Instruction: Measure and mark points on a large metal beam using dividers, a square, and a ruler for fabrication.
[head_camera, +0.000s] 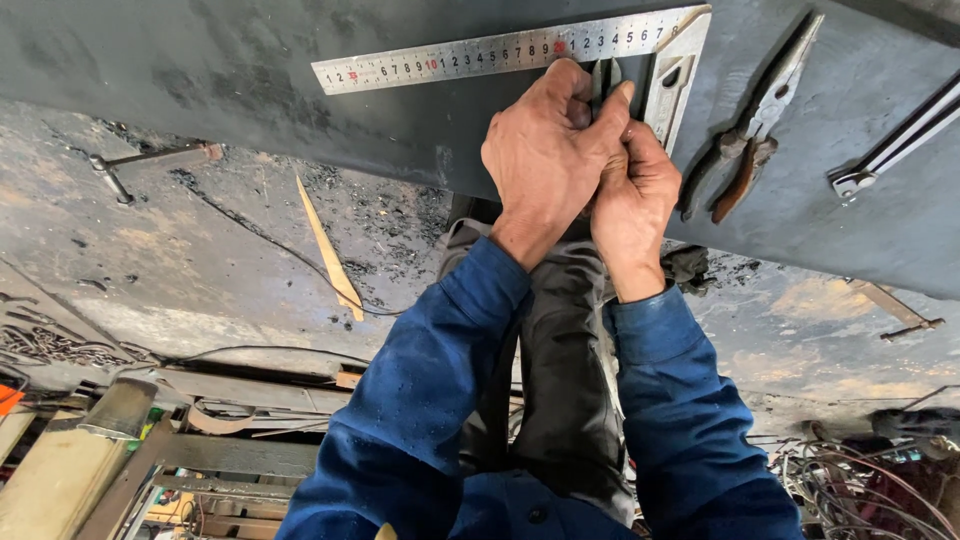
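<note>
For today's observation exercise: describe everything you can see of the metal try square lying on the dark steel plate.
The try square is bare silvery metal: a long, thin graduated blade joined at a right angle to a thicker stock with a slotted cut-out, at the blade's right end. It lies flat on the dark plate, blade running leftward and slightly downward in the picture. The left hand and right hand meet just below the corner, fingers against the blade's edge.

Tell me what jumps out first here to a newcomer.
Two hands, the left hand and right hand, are pressed together at the middle of a dark steel plate, pinching a small metal tool. A steel try square lies just above them, and rusty pliers lie to the right.
</note>
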